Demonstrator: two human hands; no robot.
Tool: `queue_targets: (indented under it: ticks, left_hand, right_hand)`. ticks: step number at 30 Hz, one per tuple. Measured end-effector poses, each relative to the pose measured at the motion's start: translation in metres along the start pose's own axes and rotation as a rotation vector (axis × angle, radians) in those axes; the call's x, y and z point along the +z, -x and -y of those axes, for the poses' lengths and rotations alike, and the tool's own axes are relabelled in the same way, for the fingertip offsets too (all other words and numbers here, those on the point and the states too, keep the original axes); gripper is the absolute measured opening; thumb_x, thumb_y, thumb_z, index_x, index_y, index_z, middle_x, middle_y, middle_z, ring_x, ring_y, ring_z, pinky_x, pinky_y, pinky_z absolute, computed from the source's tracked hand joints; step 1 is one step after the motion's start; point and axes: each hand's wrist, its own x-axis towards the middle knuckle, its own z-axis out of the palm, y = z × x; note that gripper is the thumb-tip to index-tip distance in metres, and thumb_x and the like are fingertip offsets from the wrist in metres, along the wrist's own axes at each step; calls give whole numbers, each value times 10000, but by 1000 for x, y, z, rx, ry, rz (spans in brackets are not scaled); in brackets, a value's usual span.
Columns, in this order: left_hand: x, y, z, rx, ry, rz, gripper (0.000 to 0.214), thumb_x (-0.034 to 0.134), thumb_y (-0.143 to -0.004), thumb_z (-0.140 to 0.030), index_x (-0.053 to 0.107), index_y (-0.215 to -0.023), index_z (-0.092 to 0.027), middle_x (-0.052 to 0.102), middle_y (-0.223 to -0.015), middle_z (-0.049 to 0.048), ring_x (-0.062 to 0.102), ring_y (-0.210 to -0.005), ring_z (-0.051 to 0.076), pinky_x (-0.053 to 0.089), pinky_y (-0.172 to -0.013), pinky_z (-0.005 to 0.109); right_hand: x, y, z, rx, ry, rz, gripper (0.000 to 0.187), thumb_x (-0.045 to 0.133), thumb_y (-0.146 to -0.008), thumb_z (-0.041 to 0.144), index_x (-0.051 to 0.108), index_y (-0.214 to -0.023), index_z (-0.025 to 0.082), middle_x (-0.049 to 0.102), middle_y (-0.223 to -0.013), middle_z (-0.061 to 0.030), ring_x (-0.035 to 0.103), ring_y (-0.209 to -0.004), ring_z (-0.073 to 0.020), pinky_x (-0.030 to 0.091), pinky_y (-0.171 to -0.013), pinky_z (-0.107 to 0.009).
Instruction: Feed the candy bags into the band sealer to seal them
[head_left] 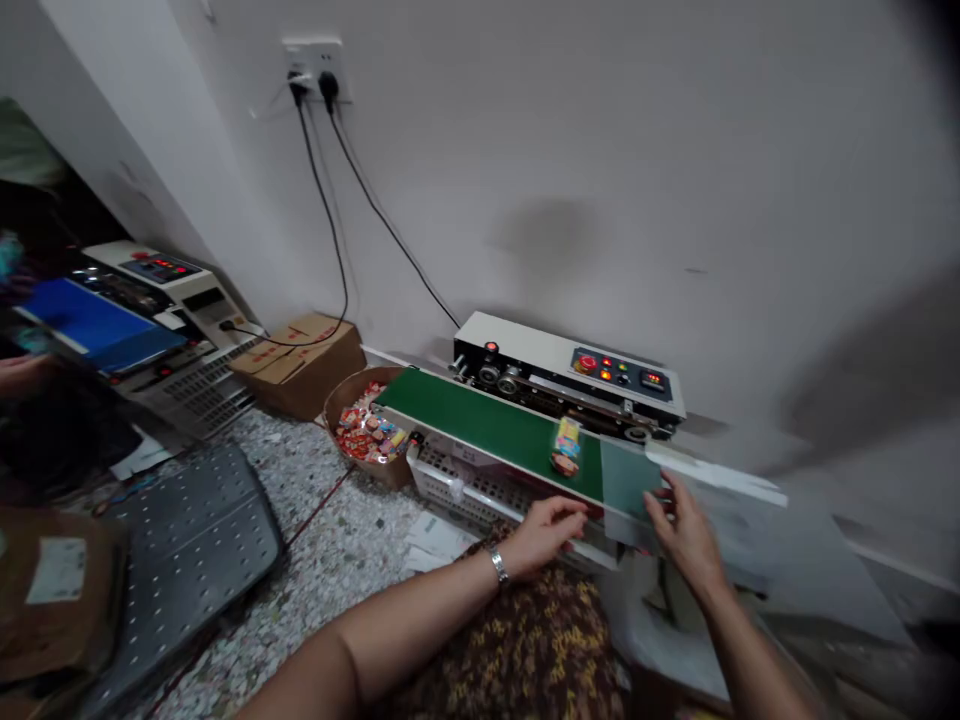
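Note:
A small, colourful packet (pixel 568 446) lies on the green belt (pixel 480 425) of a sealing machine (pixel 562 360). My left hand (pixel 546 535), with a metal watch strap at the wrist, hovers by the belt's front edge below the packet. Its fingers are loosely bent and apart, and nothing shows in them. At the belt's right end, my right hand (pixel 684 535) is over the edge of a grey sheet or plate (pixel 628 478). Thumb and fingers are spread there, with nothing visible between them.
Filled packets lie in a round basket (pixel 405 480) at the belt's left end. A white crate (pixel 457 490) stands under the belt. Leftward are a carton (pixel 300 365), a dark perforated stool (pixel 195 540) and another machine with a blue belt (pixel 90 320), where a person's hand shows.

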Motion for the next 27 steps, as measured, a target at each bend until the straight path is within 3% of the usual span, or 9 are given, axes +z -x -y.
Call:
queue_targets:
  ticks: [5, 10, 13, 16, 20, 22, 24, 27]
  left_hand:
    - [-14, 21, 9, -112, -29, 117, 387, 633, -705, -403, 596, -1019, -181, 640, -1018, 106, 631, -706, 141, 498, -547, 231]
    - [-25, 10, 32, -160, -213, 88, 418, 704, -660, -339, 589, -1021, -163, 657, -949, 67, 643, -695, 112, 518, -589, 187]
    - [-25, 6, 40, -133, -260, 43, 383, 715, -659, -301, 599, -1005, -185, 670, -915, 18, 636, -700, 98, 518, -612, 175]
    - [-21, 8, 44, -129, -367, 24, 359, 693, -689, -273, 597, -1026, -192, 673, -954, 3, 628, -715, 99, 520, -623, 188]
    - [-10, 9, 47, -144, -507, 1, 331, 694, -690, -258, 615, -1007, -208, 681, -969, -13, 628, -716, 97, 516, -631, 191]
    - [-5, 10, 46, -145, -546, -25, 308, 695, -686, -250, 628, -983, -208, 688, -959, -13, 629, -703, 99, 513, -614, 190]
    - [-1, 11, 45, -140, -563, -43, 301, 694, -681, -250, 633, -973, -208, 693, -952, -7, 629, -694, 102, 510, -596, 192]
    - [1, 13, 43, -136, -577, -48, 318, 706, -661, -269, 639, -967, -218, 698, -944, 1, 631, -695, 114, 510, -589, 203]
  right_hand:
    - [-55, 108, -18, 211, -42, 37, 494, 423, -805, 410, 468, -1219, 143, 654, -888, -87, 610, -742, -193, 458, -687, -293]
    - [-111, 228, -93, 578, 120, 3, 411, 440, -801, 316, 516, -1169, 148, 651, -857, -61, 585, -714, -166, 420, -678, -254]
    - [-130, 315, -123, 821, 190, 66, 349, 472, -770, 269, 571, -1089, 167, 642, -816, -47, 555, -693, -152, 387, -649, -231]
    - [-128, 387, -126, 933, 147, 140, 219, 514, -713, 243, 635, -881, 168, 615, -695, -14, 503, -604, -127, 360, -601, -214]
    - [-101, 437, -107, 973, 46, 187, 117, 544, -676, 262, 621, -705, 179, 569, -591, 23, 472, -565, -120, 370, -587, -217]
    - [-85, 447, -98, 979, 11, 194, 153, 548, -692, 284, 627, -776, 183, 598, -659, 5, 503, -619, -138, 391, -623, -236]
    - [-71, 448, -93, 983, 51, 181, 279, 547, -723, 302, 607, -965, 179, 628, -852, -49, 543, -741, -171, 401, -692, -264]
    - [-56, 440, -96, 979, 209, 138, 473, 521, -775, 320, 461, -1213, 152, 531, -1149, -136, 510, -997, -223, 379, -816, -292]
